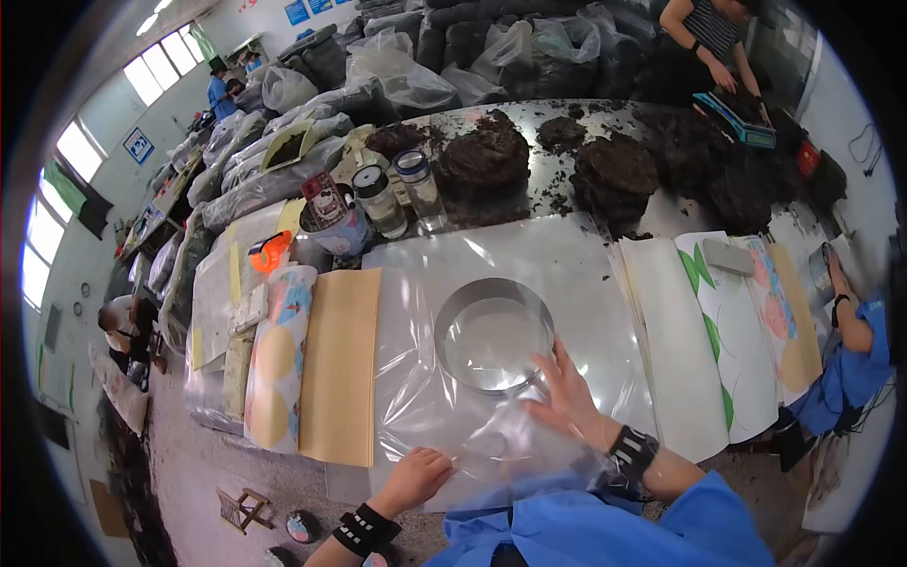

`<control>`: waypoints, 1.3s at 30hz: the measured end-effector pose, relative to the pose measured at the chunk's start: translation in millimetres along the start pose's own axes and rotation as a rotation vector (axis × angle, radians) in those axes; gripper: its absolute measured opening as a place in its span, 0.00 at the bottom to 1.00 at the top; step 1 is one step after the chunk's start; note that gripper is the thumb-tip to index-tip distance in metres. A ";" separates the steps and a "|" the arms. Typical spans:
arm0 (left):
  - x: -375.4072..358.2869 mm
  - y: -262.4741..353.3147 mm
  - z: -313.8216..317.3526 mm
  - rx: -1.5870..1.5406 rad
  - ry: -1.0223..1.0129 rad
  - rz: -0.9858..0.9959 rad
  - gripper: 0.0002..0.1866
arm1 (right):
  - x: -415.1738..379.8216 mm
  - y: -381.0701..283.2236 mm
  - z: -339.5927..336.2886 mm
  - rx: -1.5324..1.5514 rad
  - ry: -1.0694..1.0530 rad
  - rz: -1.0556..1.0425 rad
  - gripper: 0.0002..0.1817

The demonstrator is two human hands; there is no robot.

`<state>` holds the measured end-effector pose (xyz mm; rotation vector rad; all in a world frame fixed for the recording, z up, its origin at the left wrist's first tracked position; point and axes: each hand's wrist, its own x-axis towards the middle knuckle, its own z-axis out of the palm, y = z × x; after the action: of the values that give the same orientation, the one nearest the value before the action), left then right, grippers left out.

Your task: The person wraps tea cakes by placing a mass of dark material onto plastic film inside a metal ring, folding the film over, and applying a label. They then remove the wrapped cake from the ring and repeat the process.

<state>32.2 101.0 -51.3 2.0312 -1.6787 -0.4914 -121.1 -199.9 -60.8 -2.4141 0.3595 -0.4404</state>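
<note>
A round metal ring [442,352] lies on a clear plastic sheet [590,283] spread over the table in front of me. My right hand [569,397] is at the ring's lower right side, fingers apart, with fingertips right at its rim. Down at the sheet's front left edge, my left hand [416,480] is closed with its fingers curled over the clear film. Creases and glare run across the film between the two hands. Black bands circle both wrists.
Dark, matted round stacks [484,156] stand behind the sheet, beside two clear jars [380,203] and a tin holding a phone [324,200]. Paper stacks [340,364] flank the sheet. A co-worker [718,42] handles a scale [737,121]; another person's hand [836,274] is at far right.
</note>
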 end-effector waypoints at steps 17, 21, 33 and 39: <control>192.8 -22.1 -35.5 0.241 0.287 -0.114 0.48 | -88.0 60.6 -102.5 -0.485 -0.250 -0.169 0.27; 195.7 -17.4 -38.7 0.234 0.258 -0.152 0.46 | 22.3 114.4 -144.0 -0.456 -0.008 -0.264 0.30; 195.4 -16.8 -38.7 0.213 0.256 -0.185 0.43 | 280.3 256.3 -160.3 -0.628 0.286 0.110 0.28; 193.4 -15.8 -39.9 0.228 0.265 -0.186 0.43 | 264.6 252.6 -157.6 -0.709 0.290 0.006 0.34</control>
<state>104.1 -81.5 -23.9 2.3118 -1.4494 -0.0831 19.7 -572.4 -49.7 -3.0299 0.7515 -0.7640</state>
